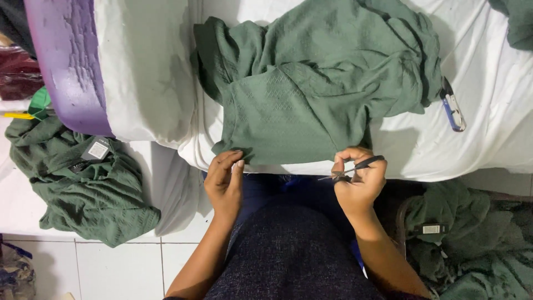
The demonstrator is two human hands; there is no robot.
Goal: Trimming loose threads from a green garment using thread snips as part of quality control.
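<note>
Head view: at 9 o'clock a green heap (83,183) lies on the floor. The left hand (225,180) pinches the hem of the green garment (311,100), spread on white cloth (488,111) at 12 o'clock. The right hand (358,178) grips small snips (355,168) at the hem. A blue clipper (452,105) lies at 2 o'clock.

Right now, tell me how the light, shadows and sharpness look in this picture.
Head view: bright even light washes out the white cloth at upper right; the green garment casts a soft shadow below its right sleeve; left hand, right hand and thread snips are sharp; slight wide-angle bending at the edges.
</note>
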